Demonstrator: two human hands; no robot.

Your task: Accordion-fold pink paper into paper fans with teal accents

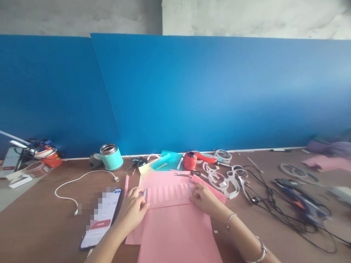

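A pink sheet (pixel 178 233) lies flat in front of me and runs toward the near edge of the view. Across its upper part is a pink strip with paler cross stripes (pixel 168 194), with a bit of blue at each end. My left hand (pixel 134 206) pinches the left end of this striped strip, thumb along its lower corner. At the opposite end, my right hand (pixel 203 197) is closed on the strip, its fingertips partly hidden. Another pink piece, partly rolled (pixel 212 188), lies just beyond my right hand. Small scissors (pixel 186 174) rest above the strip.
On the left are a phone (pixel 102 219), a white cable (pixel 79 177) and a teal cup (pixel 112 159). A red thread spool (pixel 189 160) stands behind the pink sheets. Coiled white strips (pixel 226 184), black cords and a glue gun (pixel 304 206) spread to the right.
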